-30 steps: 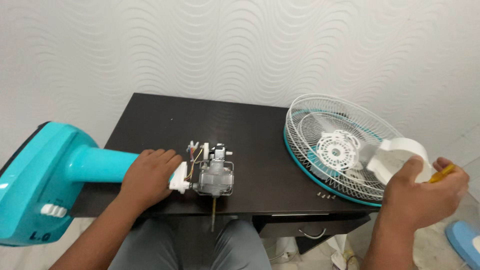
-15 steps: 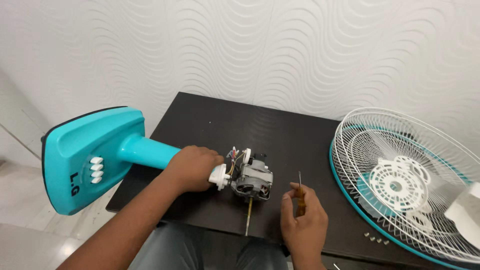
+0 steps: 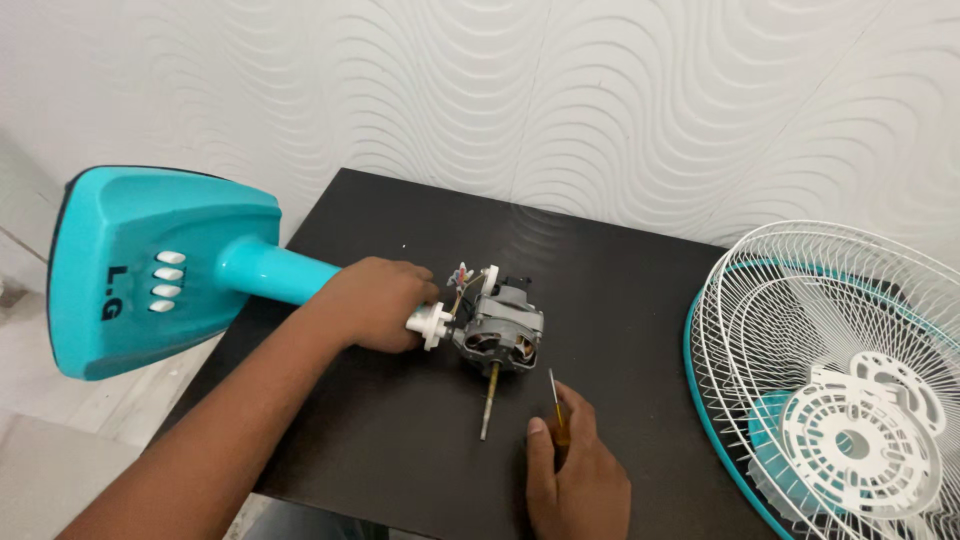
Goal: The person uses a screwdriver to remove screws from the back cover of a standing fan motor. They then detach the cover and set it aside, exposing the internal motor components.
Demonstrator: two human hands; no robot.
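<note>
The fan neck (image 3: 290,275) is clamped by the left hand (image 3: 375,300); a screwdriver (image 3: 556,405) is gripped by the right hand (image 3: 575,475). The motor (image 3: 500,335) at frame centre is judged heavy and rigid, best held by its casing.

Fan stand (image 3: 190,265): turquoise, lying on its side, base overhanging the table's left edge.
Motor (image 3: 497,331): grey metal (wires showing at its back), fixed to the stand's neck, shaft pointing toward the person.
Screwdriver (image 3: 556,405): thin shank, tip just beside the motor.
</note>
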